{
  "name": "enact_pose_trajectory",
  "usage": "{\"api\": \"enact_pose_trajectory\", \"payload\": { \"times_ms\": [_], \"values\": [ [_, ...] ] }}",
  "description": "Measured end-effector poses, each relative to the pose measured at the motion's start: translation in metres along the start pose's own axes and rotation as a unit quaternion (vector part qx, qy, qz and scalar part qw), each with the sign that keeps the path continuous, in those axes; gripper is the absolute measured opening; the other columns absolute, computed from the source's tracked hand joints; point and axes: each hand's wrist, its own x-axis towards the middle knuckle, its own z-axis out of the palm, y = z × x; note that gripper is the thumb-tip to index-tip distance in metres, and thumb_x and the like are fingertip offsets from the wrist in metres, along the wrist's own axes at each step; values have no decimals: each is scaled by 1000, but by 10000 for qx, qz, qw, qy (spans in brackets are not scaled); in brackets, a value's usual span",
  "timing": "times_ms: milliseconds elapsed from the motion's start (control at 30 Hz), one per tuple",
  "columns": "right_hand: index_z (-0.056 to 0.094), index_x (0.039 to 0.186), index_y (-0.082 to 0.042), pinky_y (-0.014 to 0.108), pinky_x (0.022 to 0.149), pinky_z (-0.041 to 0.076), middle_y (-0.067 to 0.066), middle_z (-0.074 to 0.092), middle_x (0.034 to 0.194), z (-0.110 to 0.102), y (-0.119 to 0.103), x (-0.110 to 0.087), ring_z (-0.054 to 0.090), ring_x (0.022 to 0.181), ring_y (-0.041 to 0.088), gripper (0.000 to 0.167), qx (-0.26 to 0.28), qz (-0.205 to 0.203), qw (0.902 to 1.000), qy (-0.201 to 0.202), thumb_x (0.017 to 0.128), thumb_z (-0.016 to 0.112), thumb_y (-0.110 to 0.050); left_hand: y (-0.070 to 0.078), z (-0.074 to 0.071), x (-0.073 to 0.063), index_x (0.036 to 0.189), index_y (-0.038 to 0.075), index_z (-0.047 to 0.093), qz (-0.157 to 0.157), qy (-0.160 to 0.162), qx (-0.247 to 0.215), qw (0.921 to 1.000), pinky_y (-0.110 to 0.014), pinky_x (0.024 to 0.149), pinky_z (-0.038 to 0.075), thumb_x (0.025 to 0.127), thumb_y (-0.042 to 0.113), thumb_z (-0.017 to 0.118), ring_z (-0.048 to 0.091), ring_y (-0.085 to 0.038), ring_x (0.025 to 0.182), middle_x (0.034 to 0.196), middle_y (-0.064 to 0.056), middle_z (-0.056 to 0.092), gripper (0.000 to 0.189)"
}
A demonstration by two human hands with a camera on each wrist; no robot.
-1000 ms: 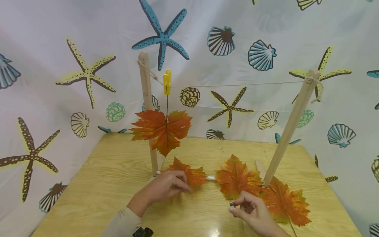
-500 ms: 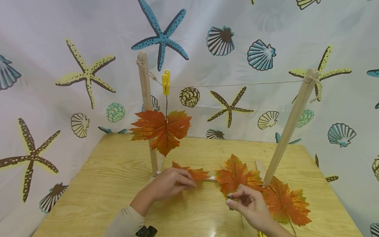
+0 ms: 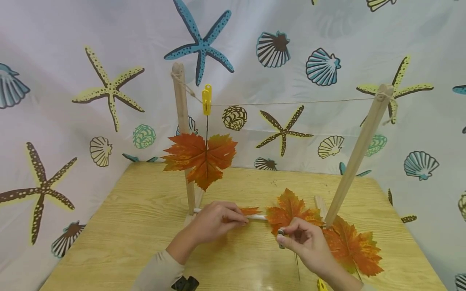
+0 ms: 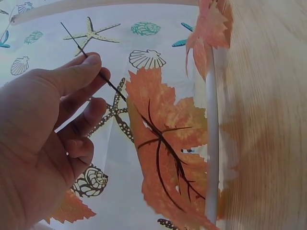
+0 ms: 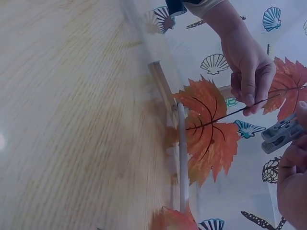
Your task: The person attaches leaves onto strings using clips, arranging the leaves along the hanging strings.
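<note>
My left hand (image 3: 218, 222) pinches the thin dark stem of an orange artificial maple leaf (image 4: 168, 134) between thumb and forefinger. In the head view that leaf is mostly hidden behind the hand; the right wrist view shows it in front of the white rod. To the right, my right hand (image 3: 309, 246) grips a small grey clothespin (image 5: 280, 134) between thumb and fingers. The clothespin is apart from the stem. Another orange leaf (image 3: 202, 157) hangs by its stem from a yellow clothespin (image 3: 206, 101) on the twine (image 3: 291, 103).
Two wooden posts, left (image 3: 182, 105) and right (image 3: 360, 157), hold the twine, with a white rod (image 3: 257, 217) low between them. Two more leaves, one nearer the middle (image 3: 291, 206) and one at right (image 3: 351, 248), lie on the table. A yellow clothespin (image 3: 322, 285) shows at the front edge.
My left hand has moved right and slightly up, turning the leaf until little of it shows in the head view. My right hand has risen slightly with the grey clothespin.
</note>
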Motion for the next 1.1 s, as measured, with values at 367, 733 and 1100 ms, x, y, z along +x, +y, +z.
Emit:
{"api": "enact_pose_trajectory", "payload": {
  "times_ms": [367, 733, 1100],
  "values": [
    [60, 96, 11, 28, 69, 59, -4, 71, 97, 2, -5, 6, 69, 82, 8, 12, 124, 185, 9997, -72, 92, 66, 1, 16, 1, 8, 103, 25, 81, -446, 327, 127, 9984, -18, 61, 44, 92, 20, 73, 56, 3, 70, 93, 12, 73, 14],
    [63, 93, 7, 30, 71, 60, -3, 72, 96, 2, -15, 26, 71, 81, 12, 7, -163, -205, 9996, -69, 91, 67, 3, 25, -10, 19, 97, 21, 82, -721, 846, -75, 9938, -20, 57, 46, 91, 18, 74, 52, 0, 65, 89, 10, 73, 10],
    [63, 93, 7, 26, 67, 59, -5, 72, 93, -1, -28, 47, 69, 76, 12, 12, -366, 88, 9993, 48, 91, 70, -2, 34, -22, 30, 96, 19, 82, -746, 1204, -77, 9899, -20, 52, 44, 89, 21, 76, 51, -2, 59, 85, 8, 75, 9]
  ]
}}
